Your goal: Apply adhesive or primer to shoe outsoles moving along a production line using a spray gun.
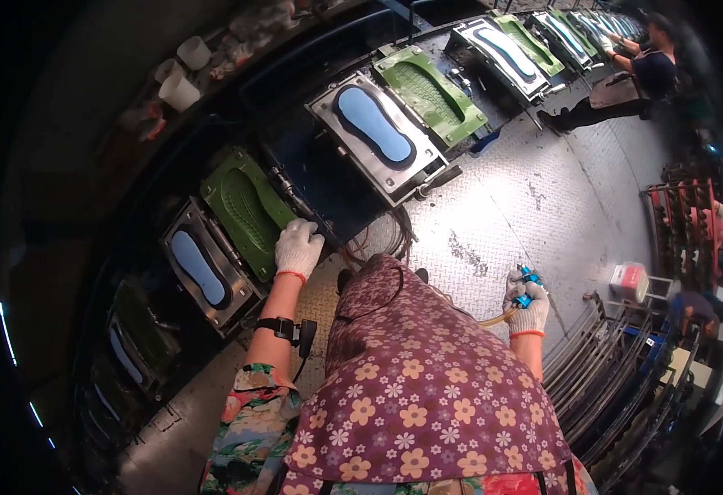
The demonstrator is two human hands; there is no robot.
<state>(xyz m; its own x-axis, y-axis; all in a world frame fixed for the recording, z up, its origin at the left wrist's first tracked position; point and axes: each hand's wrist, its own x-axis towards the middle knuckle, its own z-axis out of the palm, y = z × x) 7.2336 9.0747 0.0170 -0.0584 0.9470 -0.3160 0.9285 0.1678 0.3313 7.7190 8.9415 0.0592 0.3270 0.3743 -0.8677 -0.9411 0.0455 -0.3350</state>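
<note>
At the near left, a sole mould lies unfolded: its green half [246,206] shows a patterned sole-shaped cavity. Beside that is its metal half [228,305], with a light blue sole piece [199,268] in a black surround. My left hand [299,247], in a white glove, has its fingers curled over the right edge of the green half. Out to the right, my gloved right hand [528,313] is closed round a blue air gun [527,275]. A yellowish hose [498,319] runs from it toward my apron. The gun's nozzle cannot be made out.
Ahead stands another unfolded mould with a metal half [394,177] and green half [430,95]; several more line the bench. A person [654,70] works at the far right. Metal rails [593,355], a red rack [683,223] and a white-and-red box [629,282] stand right.
</note>
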